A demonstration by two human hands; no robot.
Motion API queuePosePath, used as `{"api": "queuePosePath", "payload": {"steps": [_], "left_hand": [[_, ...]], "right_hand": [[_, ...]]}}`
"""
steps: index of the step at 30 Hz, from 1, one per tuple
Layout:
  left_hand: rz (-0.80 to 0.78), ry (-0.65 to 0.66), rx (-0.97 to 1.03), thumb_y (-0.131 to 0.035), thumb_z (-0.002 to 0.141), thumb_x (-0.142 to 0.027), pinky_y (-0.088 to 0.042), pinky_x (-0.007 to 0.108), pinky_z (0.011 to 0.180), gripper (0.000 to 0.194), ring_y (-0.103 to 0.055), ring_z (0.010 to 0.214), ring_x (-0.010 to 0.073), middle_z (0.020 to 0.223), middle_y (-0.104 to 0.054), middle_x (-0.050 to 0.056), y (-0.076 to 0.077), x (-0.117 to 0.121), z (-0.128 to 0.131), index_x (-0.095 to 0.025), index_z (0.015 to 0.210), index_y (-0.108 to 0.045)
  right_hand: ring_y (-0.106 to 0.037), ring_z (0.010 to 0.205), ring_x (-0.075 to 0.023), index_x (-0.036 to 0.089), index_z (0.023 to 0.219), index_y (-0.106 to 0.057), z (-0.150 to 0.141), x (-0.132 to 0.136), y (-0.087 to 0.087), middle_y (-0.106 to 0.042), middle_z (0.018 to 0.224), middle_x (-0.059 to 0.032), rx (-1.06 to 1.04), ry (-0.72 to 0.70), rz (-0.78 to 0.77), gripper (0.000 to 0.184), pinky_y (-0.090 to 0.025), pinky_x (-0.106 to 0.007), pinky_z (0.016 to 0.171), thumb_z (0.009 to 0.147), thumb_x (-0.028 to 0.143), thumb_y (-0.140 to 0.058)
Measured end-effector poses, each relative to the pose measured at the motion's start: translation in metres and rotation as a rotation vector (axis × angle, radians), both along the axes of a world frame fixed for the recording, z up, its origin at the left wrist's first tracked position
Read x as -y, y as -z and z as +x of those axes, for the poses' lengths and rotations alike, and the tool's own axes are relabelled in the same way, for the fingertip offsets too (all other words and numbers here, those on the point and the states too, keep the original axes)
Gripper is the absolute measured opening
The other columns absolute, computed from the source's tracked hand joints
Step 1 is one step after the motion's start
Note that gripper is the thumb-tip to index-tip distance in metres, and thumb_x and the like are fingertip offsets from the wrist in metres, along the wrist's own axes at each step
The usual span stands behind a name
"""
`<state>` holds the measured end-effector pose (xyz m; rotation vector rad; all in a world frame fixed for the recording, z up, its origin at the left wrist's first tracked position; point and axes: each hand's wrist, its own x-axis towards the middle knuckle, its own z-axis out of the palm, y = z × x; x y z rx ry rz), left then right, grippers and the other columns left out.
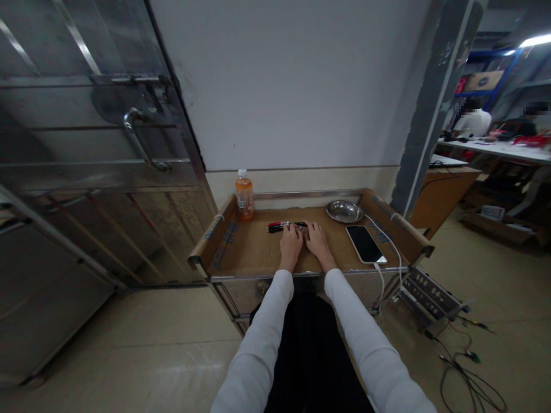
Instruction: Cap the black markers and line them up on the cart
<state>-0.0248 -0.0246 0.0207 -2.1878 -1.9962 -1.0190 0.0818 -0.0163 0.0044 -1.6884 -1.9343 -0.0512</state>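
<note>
Both my hands rest side by side on a cardboard-lined table top (253,249). My left hand (291,244) lies flat, palm down, its fingertips reaching a red and black pen-like object (279,226) that lies across the table. My right hand (317,240) also lies flat with fingers stretched out, its fingertips by the dark end of the same pens. Neither hand grips anything. White sleeves cover both forearms.
An orange drink bottle (244,197) stands at the back left. A metal bowl (344,211) sits at the back right, a phone (365,244) with a white cable in front of it. A metal door (99,143) is left; people sit at a far desk (495,148) on the right.
</note>
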Motion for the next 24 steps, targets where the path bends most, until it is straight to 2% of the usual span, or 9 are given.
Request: {"api": "queuePosePath", "payload": {"steps": [2,4,9,13,17,24], "left_hand": [[0.006,0.100,-0.011,-0.042,0.091,-0.020,-0.051,0.025,0.074,0.019,-0.064,0.091,0.0186,0.110,-0.057,0.012,0.002,-0.002,0.001,-0.016,0.105,-0.054],[0.016,0.189,-0.012,-0.045,0.088,-0.017,-0.051,0.028,0.080,0.019,-0.062,0.095,0.0194,0.112,-0.056,0.013,0.004,-0.004,0.001,-0.015,0.104,-0.053],[0.144,0.346,0.131,-0.046,0.082,-0.007,-0.046,0.037,0.096,0.027,-0.055,0.110,0.0212,0.111,-0.056,0.013,0.006,-0.011,0.000,-0.014,0.107,-0.050],[0.224,0.357,0.276,-0.047,0.084,-0.011,-0.046,0.036,0.097,0.032,-0.056,0.110,0.0196,0.114,-0.056,0.013,0.008,-0.015,-0.001,-0.014,0.115,-0.045],[0.216,0.331,0.351,-0.048,0.088,-0.019,-0.048,0.031,0.093,0.035,-0.058,0.109,0.0173,0.120,-0.055,0.013,0.008,-0.017,-0.003,-0.015,0.122,-0.042],[0.231,0.270,0.471,-0.051,0.089,-0.022,-0.051,0.031,0.084,0.033,-0.062,0.089,0.0147,0.110,-0.061,0.009,0.007,-0.019,-0.007,-0.018,0.122,-0.048]], "right_hand": [[-0.047,0.111,-0.0202,0.016,0.135,-0.043,0.001,0.000,-0.001,-0.054,0.122,-0.0121,-0.021,-0.054,0.020,0.050,-0.037,-0.032,0.096,0.086,0.009,-0.040],[-0.049,0.109,-0.0189,0.018,0.127,-0.050,0.003,0.000,-0.001,-0.055,0.120,-0.0106,-0.029,-0.095,0.029,0.044,-0.037,-0.030,0.096,0.086,0.009,-0.039],[-0.049,0.107,-0.0202,0.014,0.113,-0.058,0.004,-0.003,0.002,-0.059,0.116,-0.0124,-0.019,-0.020,0.017,0.032,-0.036,-0.031,0.095,0.086,0.009,-0.041],[-0.051,0.104,-0.0212,0.013,0.110,-0.059,0.005,-0.005,0.005,-0.061,0.114,-0.0131,-0.018,-0.032,0.040,0.028,-0.036,-0.033,0.095,0.088,0.013,-0.041],[-0.052,0.104,-0.0212,0.013,0.109,-0.060,0.005,-0.008,0.007,-0.062,0.112,-0.0128,-0.072,-0.052,0.062,0.028,-0.038,-0.034,0.095,0.088,0.013,-0.041],[-0.054,0.104,-0.0196,0.015,0.107,-0.061,0.008,-0.011,0.010,-0.063,0.109,-0.0110,-0.183,-0.067,0.082,0.030,-0.041,-0.033,0.094,0.086,0.009,-0.040]]}}
